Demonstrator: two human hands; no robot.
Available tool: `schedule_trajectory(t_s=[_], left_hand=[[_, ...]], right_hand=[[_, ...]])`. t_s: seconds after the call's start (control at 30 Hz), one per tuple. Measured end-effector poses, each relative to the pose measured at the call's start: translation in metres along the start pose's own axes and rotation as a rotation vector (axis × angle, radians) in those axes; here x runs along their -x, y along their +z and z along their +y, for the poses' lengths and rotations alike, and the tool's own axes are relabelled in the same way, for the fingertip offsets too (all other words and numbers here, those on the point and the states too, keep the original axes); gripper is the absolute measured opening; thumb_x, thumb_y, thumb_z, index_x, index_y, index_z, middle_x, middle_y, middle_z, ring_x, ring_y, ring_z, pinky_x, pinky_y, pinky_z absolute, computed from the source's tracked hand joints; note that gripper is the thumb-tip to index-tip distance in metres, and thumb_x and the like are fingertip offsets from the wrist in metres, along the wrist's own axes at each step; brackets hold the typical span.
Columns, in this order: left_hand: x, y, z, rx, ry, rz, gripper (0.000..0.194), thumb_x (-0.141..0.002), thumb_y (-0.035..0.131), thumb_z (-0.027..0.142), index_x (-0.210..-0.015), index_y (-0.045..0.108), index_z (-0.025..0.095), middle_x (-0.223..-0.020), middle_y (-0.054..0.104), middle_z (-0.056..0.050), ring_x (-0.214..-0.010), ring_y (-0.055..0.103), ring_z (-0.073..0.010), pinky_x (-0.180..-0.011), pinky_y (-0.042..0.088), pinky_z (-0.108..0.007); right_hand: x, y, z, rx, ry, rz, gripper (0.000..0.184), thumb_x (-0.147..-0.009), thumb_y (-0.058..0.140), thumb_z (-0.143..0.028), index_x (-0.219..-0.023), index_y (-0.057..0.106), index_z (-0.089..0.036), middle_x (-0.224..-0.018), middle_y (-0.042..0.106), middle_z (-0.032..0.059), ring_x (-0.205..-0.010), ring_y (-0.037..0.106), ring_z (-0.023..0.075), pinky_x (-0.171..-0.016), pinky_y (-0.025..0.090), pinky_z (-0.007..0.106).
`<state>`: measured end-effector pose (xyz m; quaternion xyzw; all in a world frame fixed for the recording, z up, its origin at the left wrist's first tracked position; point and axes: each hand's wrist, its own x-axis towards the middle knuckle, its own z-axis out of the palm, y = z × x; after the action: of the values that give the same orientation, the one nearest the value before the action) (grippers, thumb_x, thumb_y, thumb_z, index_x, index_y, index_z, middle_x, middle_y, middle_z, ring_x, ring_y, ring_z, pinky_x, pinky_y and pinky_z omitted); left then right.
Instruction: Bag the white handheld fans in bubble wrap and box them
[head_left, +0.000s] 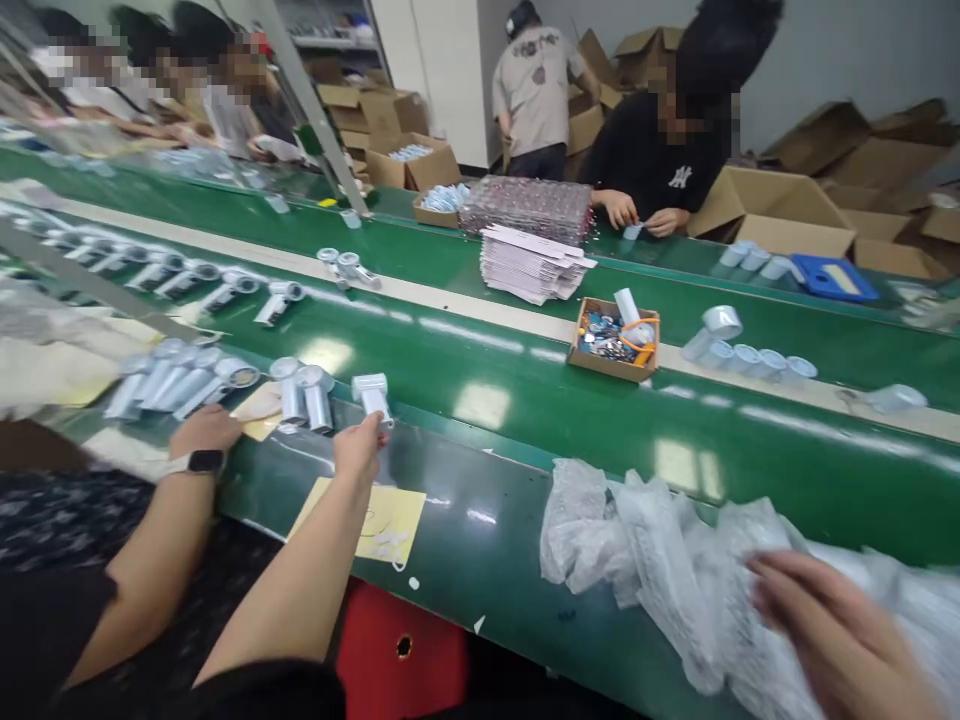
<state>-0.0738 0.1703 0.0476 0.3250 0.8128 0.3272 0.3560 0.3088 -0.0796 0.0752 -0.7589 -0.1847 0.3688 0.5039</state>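
Observation:
My left hand (pixel 358 450) is closed on the handle end of a pale blue, hair-dryer-shaped housing (pixel 369 388) at the belt's near edge. Two similar housings (pixel 304 392) stand just left of it. My right hand (pixel 840 625), slightly blurred, hovers over clear bubble-wrap bags (pixel 675 560) at the lower right. Its fingers are stretched out, and nothing shows in them. Below my left hand lies a yellow sheet (pixel 394 515) with small white pieces on it.
A co-worker's hand with a watch (pixel 206 430) rests at left beside grouped housings (pixel 176 375). Across the green belt (pixel 465 350) are a parts box (pixel 615 340), stacked white cartons (pixel 529 262) and a person in black (pixel 660 150). A red stool (pixel 401 650) is below.

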Motion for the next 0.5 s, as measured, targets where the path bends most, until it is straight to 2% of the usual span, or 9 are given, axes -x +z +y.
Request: schedule_trajectory(t_s=[0.07,0.13,0.17,0.23,0.27,0.3,0.37,0.43,0.5], left_hand=[[0.064,0.02,-0.01,0.085,0.029,-0.167,0.022,-0.088,0.045,0.027,-0.092,0.058,0.01,-0.08,0.064,-0.008,-0.071,0.064,-0.0168,-0.063,0.053,-0.028],[0.136,0.039,-0.024,0.157,0.062,-0.396,0.021,-0.086,0.049,0.033,-0.082,0.058,0.015,-0.071,0.064,-0.005,-0.06,0.061,-0.0141,-0.055,0.051,-0.025],[0.168,0.047,-0.031,0.234,0.122,-0.678,0.024,-0.087,0.048,0.039,-0.083,0.058,0.017,-0.072,0.064,-0.005,-0.06,0.062,-0.0145,-0.054,0.051,-0.025],[0.212,0.065,-0.038,0.218,0.183,-0.88,0.028,-0.084,0.052,0.044,-0.077,0.06,0.018,-0.066,0.065,-0.004,-0.057,0.063,-0.0167,-0.052,0.051,-0.027],[0.22,0.075,-0.037,0.149,0.275,-0.906,0.032,-0.088,0.047,0.045,-0.076,0.06,0.018,-0.066,0.065,-0.004,-0.059,0.064,-0.0171,-0.054,0.052,-0.027],[0.22,0.086,-0.032,0.05,0.375,-0.861,0.037,-0.091,0.04,0.044,-0.076,0.061,0.018,-0.068,0.066,-0.005,-0.061,0.065,-0.0175,-0.057,0.052,-0.027],[0.202,0.111,-0.015,-0.155,0.58,-0.731,0.045,-0.096,0.025,0.037,-0.082,0.062,0.015,-0.079,0.068,-0.008,-0.075,0.067,-0.0182,-0.066,0.051,-0.026],[0.176,0.139,0.005,-0.295,0.681,-0.686,0.04,-0.094,0.029,0.031,-0.088,0.064,0.013,-0.09,0.068,-0.01,-0.09,0.066,-0.0198,-0.074,0.049,-0.027],[0.158,0.164,0.018,-0.436,0.732,-0.746,0.026,-0.088,0.045,0.028,-0.088,0.066,0.011,-0.089,0.067,-0.011,-0.091,0.065,-0.0219,-0.076,0.048,-0.028]], right_hand=[[0.013,0.025,-0.02,-0.171,0.127,-0.187,0.048,-0.067,0.078,-0.049,-0.104,0.065,-0.02,-0.103,0.069,0.01,-0.087,0.066,0.0233,-0.075,0.053,0.037],[0.015,0.061,-0.037,-0.373,0.271,-0.425,0.049,-0.067,0.078,-0.047,-0.107,0.063,-0.021,-0.111,0.067,0.0102,-0.096,0.065,0.0265,-0.08,0.053,0.042],[0.014,0.077,-0.042,-0.443,0.322,-0.505,0.047,-0.069,0.076,-0.046,-0.107,0.063,-0.021,-0.113,0.067,0.0102,-0.098,0.065,0.0275,-0.081,0.053,0.045],[0.009,0.093,-0.046,-0.486,0.32,-0.496,0.036,-0.073,0.073,-0.045,-0.097,0.064,-0.02,-0.096,0.069,0.0082,-0.088,0.066,0.0251,-0.077,0.053,0.042],[0.007,0.091,-0.045,-0.495,0.3,-0.44,0.032,-0.075,0.071,-0.044,-0.093,0.065,-0.019,-0.085,0.069,0.0064,-0.081,0.066,0.0231,-0.075,0.054,0.04],[0.005,0.083,-0.044,-0.514,0.283,-0.372,0.028,-0.075,0.071,-0.042,-0.09,0.064,-0.019,-0.078,0.068,0.0043,-0.075,0.065,0.0208,-0.072,0.054,0.037],[0.006,0.054,-0.038,-0.547,0.263,-0.254,0.027,-0.073,0.074,-0.037,-0.09,0.062,-0.02,-0.075,0.066,0.001,-0.067,0.063,0.0173,-0.065,0.053,0.032],[0.014,0.021,-0.032,-0.539,0.293,-0.236,0.035,-0.066,0.08,-0.033,-0.093,0.06,-0.02,-0.077,0.067,-0.0001,-0.063,0.063,0.0156,-0.058,0.052,0.028],[0.027,-0.005,-0.026,-0.51,0.355,-0.301,0.044,-0.061,0.084,-0.033,-0.094,0.059,-0.019,-0.076,0.067,0.0005,-0.059,0.063,0.015,-0.054,0.051,0.026]])
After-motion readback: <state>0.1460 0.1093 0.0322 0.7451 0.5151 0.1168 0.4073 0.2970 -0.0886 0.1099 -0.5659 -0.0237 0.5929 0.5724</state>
